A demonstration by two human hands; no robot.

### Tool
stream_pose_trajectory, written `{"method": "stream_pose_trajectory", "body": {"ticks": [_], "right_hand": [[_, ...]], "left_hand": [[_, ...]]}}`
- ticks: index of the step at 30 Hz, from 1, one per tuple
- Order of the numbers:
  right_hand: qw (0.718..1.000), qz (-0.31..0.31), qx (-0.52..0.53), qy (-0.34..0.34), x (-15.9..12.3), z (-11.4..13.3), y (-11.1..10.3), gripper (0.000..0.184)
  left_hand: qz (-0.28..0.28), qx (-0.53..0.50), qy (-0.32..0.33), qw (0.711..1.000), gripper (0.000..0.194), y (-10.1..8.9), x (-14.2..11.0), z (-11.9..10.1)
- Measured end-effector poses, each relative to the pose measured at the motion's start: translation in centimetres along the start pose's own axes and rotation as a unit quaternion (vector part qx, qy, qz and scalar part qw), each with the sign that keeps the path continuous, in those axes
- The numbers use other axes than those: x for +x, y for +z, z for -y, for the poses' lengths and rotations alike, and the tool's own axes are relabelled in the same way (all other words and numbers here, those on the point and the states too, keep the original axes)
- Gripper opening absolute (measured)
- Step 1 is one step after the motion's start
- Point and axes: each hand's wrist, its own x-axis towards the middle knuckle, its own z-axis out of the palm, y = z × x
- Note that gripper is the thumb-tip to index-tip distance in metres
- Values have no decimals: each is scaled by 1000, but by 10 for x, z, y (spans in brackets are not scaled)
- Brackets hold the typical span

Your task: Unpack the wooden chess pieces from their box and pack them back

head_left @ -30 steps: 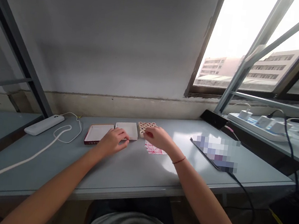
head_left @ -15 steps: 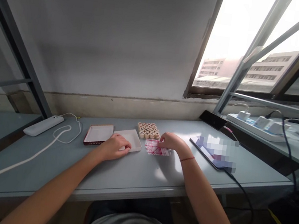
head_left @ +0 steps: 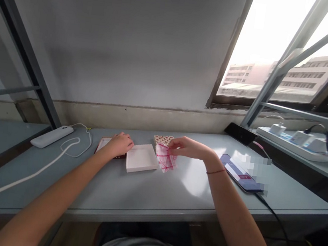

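My right hand (head_left: 187,147) pinches a thin white sheet with red grid lines (head_left: 165,160), raised at its upper end and hanging in folds. Behind the sheet, partly covered by it, a block of round wooden Chinese chess pieces (head_left: 163,139) stands in rows. My left hand (head_left: 120,145) rests over the right part of a shallow box with dark red sides and a white inside (head_left: 102,143), its fingers loosely bent and apart. Right of that hand sits a white open box (head_left: 142,159), with nothing inside.
A white power strip with a thick cord (head_left: 51,136) lies at the left of the grey desk (head_left: 154,196). A tablet (head_left: 240,173) with a black cable lies at the right. Behind it are a black object (head_left: 240,133) and another power strip with plugs (head_left: 292,144).
My right hand has lifted the sheet's upper end, over the front of the pieces. My left hand has moved left, off the white box to the red-sided one. The view has shifted slightly.
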Motion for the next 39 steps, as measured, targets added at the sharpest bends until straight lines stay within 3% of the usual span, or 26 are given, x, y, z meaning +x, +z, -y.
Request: {"method": "stream_pose_trajectory", "body": {"ticks": [7, 13, 17, 22, 28, 36, 39], "right_hand": [[987, -31, -160, 3, 62, 17, 47, 12], [987, -50, -154, -7, 65, 4, 74, 14], [986, -83, -141, -19, 60, 4, 76, 18], [995, -55, -76, -32, 59, 8, 74, 20], [979, -83, -185, -12, 59, 7, 84, 18], [965, -87, -245, -30, 56, 9, 87, 15], [958, -126, -253, -52, 56, 7, 83, 15]], "left_hand": [[32, -20, 9, 999, 22, 13, 3, -6], [27, -39, 31, 998, 29, 18, -7, -6], [28, -61, 31, 997, 28, 14, -10, -8], [42, -56, 40, 997, 28, 12, -12, -13], [42, -84, 44, 995, 29, 12, -12, -11], [48, -105, 55, 992, 30, 15, -10, -6], [55, -106, 49, 992, 31, 14, -10, -7]]}}
